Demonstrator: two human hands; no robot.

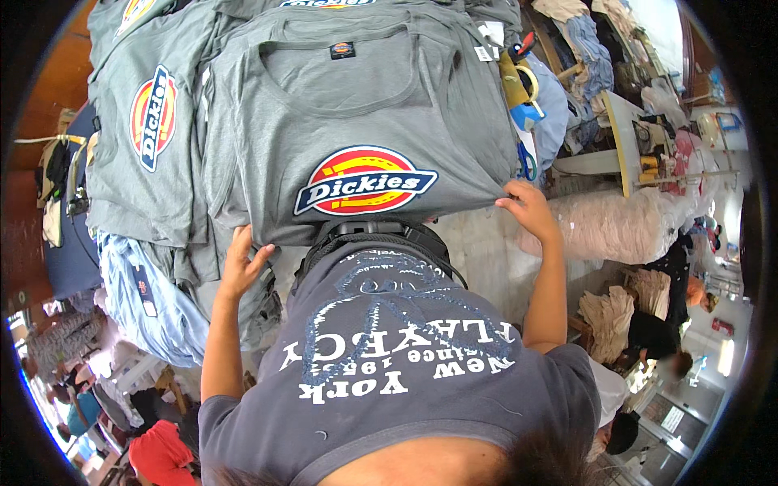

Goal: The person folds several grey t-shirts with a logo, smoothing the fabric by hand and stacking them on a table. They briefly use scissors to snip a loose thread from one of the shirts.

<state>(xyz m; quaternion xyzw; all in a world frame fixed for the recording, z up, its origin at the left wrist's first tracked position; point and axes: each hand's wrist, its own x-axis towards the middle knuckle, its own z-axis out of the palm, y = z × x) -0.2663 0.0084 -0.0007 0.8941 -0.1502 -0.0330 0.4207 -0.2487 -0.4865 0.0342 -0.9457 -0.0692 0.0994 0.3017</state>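
Observation:
A grey T-shirt (275, 154) with a wide scoop neck and a red, yellow and blue chest print lies spread before me, its lower edge toward my body. My right hand (533, 212) pinches its right lower corner, pulling the cloth taut. At the left lower corner my left hand (237, 263) touches the cloth, thumb and fingers apart. More shirts of the same kind lie beneath it. Beside it on the left is another grey printed shirt (146, 190).
Light blue cloth (154, 300) with a dark tag hangs at the left. Right of the pile lie a roll of tape (527, 83) and blue-handled scissors (527, 158). Bundled pale fabric in plastic (608, 223) stands beyond my right hand. Other people work in the background.

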